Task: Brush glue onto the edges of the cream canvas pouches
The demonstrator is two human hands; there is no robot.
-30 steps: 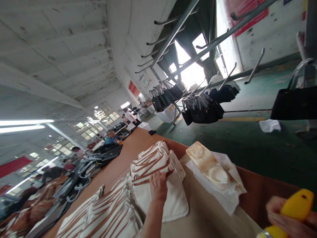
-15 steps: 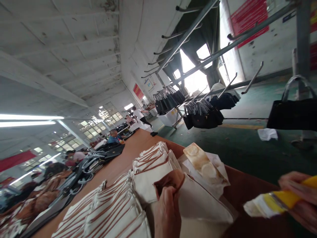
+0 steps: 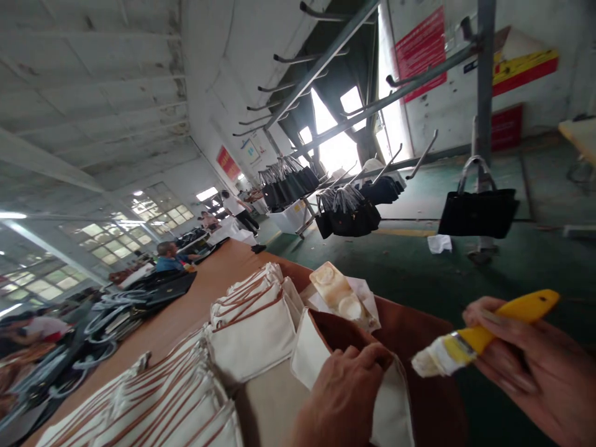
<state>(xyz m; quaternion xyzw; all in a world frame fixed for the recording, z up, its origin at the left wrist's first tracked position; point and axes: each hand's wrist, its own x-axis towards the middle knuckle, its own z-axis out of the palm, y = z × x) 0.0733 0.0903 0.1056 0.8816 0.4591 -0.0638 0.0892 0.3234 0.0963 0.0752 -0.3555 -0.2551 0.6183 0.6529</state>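
My left hand grips the upper edge of a white bag piece with a brown lining, its mouth spread apart. The fingers curl over the rim and partly hide the inside. My right hand holds a paintbrush by its yellow handle, to the right of the bag piece. Its bristles are coated white and point left, apart from the bag piece. Just beyond the bag piece, a pale glue-stained tray with round hollows rests on white paper.
Stacks of white bag pieces with brown edges cover the table's left and middle. Black bags with grey handles lie farther left. A metal rack with black handbags stands beyond the brown table. A person sits at the far side.
My left hand has moved right along the bag piece, which is now lifted and spread wider. The paintbrush has come farther into view with my right hand. The camera view has swung right.
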